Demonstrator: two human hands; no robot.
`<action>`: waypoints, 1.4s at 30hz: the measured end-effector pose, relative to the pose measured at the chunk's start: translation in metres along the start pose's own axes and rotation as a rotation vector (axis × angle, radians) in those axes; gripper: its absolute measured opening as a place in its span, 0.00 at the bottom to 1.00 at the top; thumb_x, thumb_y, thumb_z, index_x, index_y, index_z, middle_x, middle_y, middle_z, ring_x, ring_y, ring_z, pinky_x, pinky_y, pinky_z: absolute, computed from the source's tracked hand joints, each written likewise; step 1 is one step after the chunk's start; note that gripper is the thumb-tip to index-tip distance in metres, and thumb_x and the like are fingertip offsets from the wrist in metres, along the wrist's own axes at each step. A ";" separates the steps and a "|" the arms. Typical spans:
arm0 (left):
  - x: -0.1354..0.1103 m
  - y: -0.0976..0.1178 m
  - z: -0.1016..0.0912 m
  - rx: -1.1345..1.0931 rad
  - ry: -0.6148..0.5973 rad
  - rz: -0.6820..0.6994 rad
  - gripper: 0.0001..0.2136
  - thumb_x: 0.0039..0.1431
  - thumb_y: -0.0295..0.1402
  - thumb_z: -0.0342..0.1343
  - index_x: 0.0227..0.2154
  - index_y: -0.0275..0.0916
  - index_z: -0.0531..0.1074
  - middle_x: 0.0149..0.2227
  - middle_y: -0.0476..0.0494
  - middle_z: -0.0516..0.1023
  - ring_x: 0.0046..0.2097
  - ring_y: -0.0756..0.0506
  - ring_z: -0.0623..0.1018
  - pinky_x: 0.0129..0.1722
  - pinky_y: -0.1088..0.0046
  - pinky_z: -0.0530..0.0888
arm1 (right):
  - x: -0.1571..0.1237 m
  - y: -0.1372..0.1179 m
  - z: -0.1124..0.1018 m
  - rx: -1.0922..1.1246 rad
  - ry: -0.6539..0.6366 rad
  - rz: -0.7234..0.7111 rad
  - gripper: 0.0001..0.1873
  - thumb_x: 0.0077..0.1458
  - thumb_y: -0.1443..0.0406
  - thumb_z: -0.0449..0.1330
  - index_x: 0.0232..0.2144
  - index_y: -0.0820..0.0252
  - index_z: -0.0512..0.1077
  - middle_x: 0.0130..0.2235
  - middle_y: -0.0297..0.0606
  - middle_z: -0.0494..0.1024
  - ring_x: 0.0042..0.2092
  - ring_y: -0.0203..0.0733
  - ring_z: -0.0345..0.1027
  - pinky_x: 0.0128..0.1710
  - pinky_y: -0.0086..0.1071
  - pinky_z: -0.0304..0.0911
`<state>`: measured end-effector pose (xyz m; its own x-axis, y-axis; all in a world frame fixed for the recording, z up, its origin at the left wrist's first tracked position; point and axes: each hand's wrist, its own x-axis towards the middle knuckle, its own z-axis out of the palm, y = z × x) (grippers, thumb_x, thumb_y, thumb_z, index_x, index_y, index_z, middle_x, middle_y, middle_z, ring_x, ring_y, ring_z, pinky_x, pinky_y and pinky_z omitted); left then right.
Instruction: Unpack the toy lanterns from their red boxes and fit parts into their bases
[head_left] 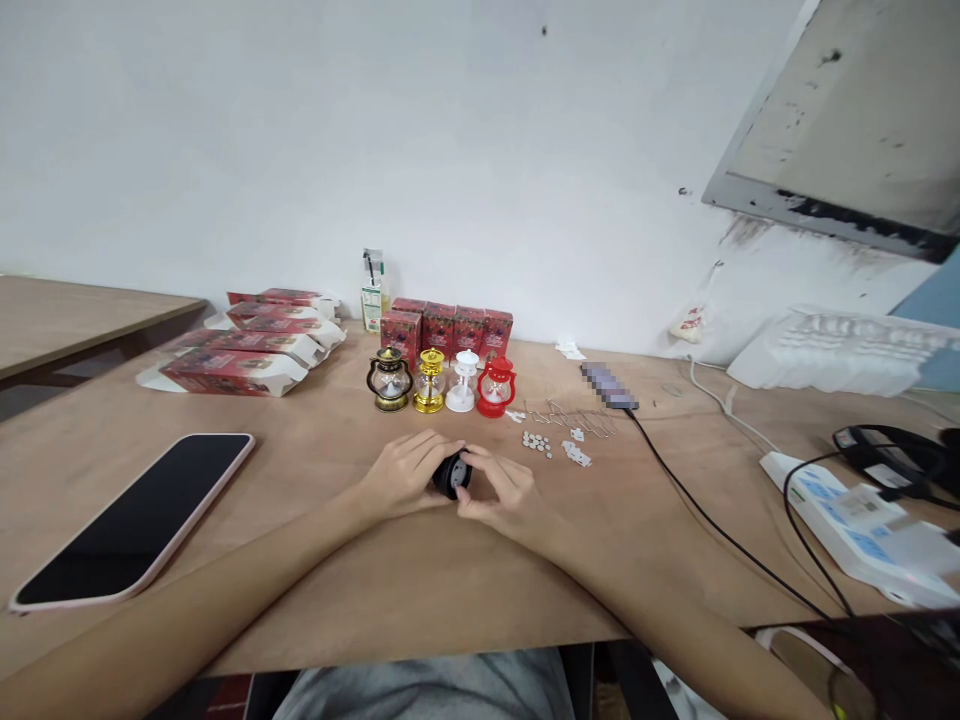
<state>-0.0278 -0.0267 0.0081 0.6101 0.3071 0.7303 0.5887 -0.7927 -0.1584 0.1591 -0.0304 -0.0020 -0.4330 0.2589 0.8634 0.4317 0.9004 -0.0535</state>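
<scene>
A small round black piece (452,475), about as wide as the lantern bases, is held between my two hands, its flat round end turned towards me. My left hand (409,472) grips it from the left, and my right hand (501,488) pinches its right edge with thumb and fingers. Just beyond stand small lanterns in a row: a bronze lantern (391,382), a gold lantern (430,383), a white lantern (463,383) and a red lantern (495,387). Right of my hands lie small round discs (537,443), white pieces (577,453) and thin wire pieces (571,418).
Red boxes (469,330) stand behind the lanterns; flattened boxes (238,368) are stacked left. A large phone (139,520) lies near my left forearm. Rightward are a pixelated device (609,386) on a black cable, a power strip (847,520) and white foam-like sheets (832,350).
</scene>
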 end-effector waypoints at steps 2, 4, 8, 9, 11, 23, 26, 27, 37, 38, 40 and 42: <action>0.000 0.000 0.000 0.001 -0.008 0.000 0.18 0.57 0.39 0.52 0.46 0.33 0.62 0.34 0.39 0.76 0.36 0.44 0.76 0.34 0.70 0.73 | 0.000 0.000 0.000 -0.006 0.001 0.002 0.19 0.48 0.69 0.55 0.45 0.62 0.65 0.41 0.47 0.78 0.40 0.42 0.74 0.41 0.31 0.71; 0.000 -0.001 0.000 -0.003 -0.007 -0.002 0.18 0.57 0.39 0.52 0.46 0.33 0.62 0.34 0.39 0.76 0.36 0.44 0.76 0.34 0.70 0.73 | 0.000 -0.001 0.001 -0.009 0.003 0.006 0.19 0.48 0.69 0.55 0.45 0.62 0.65 0.41 0.46 0.78 0.40 0.41 0.75 0.41 0.30 0.71; 0.000 -0.001 0.000 -0.016 0.005 -0.001 0.18 0.57 0.39 0.52 0.46 0.33 0.63 0.34 0.39 0.76 0.35 0.44 0.76 0.34 0.70 0.73 | 0.001 -0.002 0.000 -0.002 0.011 0.012 0.19 0.48 0.68 0.55 0.45 0.61 0.64 0.41 0.46 0.78 0.40 0.41 0.74 0.41 0.30 0.71; 0.000 -0.001 0.000 -0.016 0.006 0.000 0.18 0.57 0.40 0.52 0.45 0.33 0.63 0.34 0.40 0.76 0.35 0.44 0.76 0.33 0.70 0.73 | 0.001 -0.002 0.000 0.003 0.012 0.014 0.19 0.48 0.68 0.55 0.45 0.61 0.64 0.41 0.46 0.78 0.40 0.41 0.75 0.41 0.30 0.71; 0.000 -0.001 0.000 -0.010 0.008 0.004 0.18 0.56 0.40 0.52 0.45 0.33 0.63 0.33 0.40 0.76 0.35 0.44 0.76 0.33 0.71 0.73 | 0.001 -0.002 -0.001 0.012 0.015 0.019 0.18 0.48 0.68 0.56 0.45 0.61 0.64 0.41 0.46 0.78 0.40 0.40 0.75 0.40 0.30 0.71; 0.001 -0.001 0.002 -0.001 0.017 0.003 0.17 0.55 0.39 0.53 0.43 0.33 0.63 0.33 0.41 0.76 0.34 0.45 0.76 0.33 0.71 0.73 | 0.001 -0.002 -0.001 0.017 0.006 0.034 0.18 0.48 0.68 0.55 0.44 0.61 0.65 0.41 0.45 0.78 0.40 0.41 0.75 0.41 0.30 0.71; 0.000 -0.003 0.000 -0.028 -0.017 0.007 0.17 0.55 0.38 0.53 0.44 0.33 0.64 0.34 0.40 0.76 0.35 0.45 0.76 0.34 0.71 0.73 | 0.000 -0.002 0.001 0.049 0.007 0.060 0.17 0.47 0.68 0.56 0.43 0.61 0.66 0.41 0.45 0.78 0.40 0.41 0.75 0.41 0.29 0.71; -0.001 -0.005 -0.001 -0.044 -0.043 0.008 0.18 0.55 0.39 0.53 0.45 0.33 0.64 0.34 0.40 0.76 0.36 0.45 0.76 0.35 0.71 0.73 | 0.000 -0.002 0.001 0.072 0.004 0.081 0.17 0.47 0.67 0.56 0.42 0.61 0.67 0.41 0.44 0.78 0.40 0.40 0.75 0.41 0.29 0.71; 0.003 -0.006 -0.005 0.036 -0.215 -0.143 0.31 0.54 0.41 0.53 0.59 0.35 0.52 0.45 0.35 0.70 0.46 0.40 0.72 0.41 0.67 0.71 | 0.009 -0.002 0.000 0.436 -0.051 0.709 0.12 0.42 0.66 0.60 0.34 0.60 0.71 0.32 0.38 0.79 0.33 0.40 0.75 0.33 0.32 0.73; 0.004 -0.004 -0.003 0.059 -0.199 -0.152 0.32 0.53 0.42 0.53 0.59 0.34 0.52 0.46 0.33 0.70 0.46 0.39 0.72 0.42 0.64 0.70 | 0.009 -0.001 0.001 0.475 -0.051 0.776 0.12 0.42 0.66 0.61 0.33 0.61 0.71 0.32 0.38 0.79 0.33 0.40 0.75 0.33 0.32 0.73; 0.006 0.000 0.002 0.123 -0.163 -0.178 0.33 0.52 0.43 0.54 0.57 0.32 0.54 0.47 0.30 0.69 0.48 0.36 0.70 0.45 0.58 0.68 | 0.008 0.002 0.004 0.539 -0.034 0.873 0.11 0.42 0.65 0.61 0.32 0.61 0.70 0.31 0.38 0.79 0.32 0.40 0.75 0.33 0.32 0.72; 0.006 0.003 0.005 0.168 -0.136 -0.226 0.30 0.51 0.41 0.56 0.54 0.31 0.58 0.48 0.28 0.69 0.48 0.33 0.70 0.44 0.55 0.68 | 0.007 0.005 0.007 0.579 -0.004 0.930 0.10 0.43 0.64 0.62 0.31 0.61 0.69 0.30 0.38 0.78 0.31 0.39 0.74 0.32 0.32 0.72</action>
<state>-0.0195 -0.0246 0.0083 0.5128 0.5425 0.6655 0.7899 -0.6017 -0.1182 0.1528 -0.0215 0.0006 -0.1332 0.9227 0.3618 0.1545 0.3799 -0.9120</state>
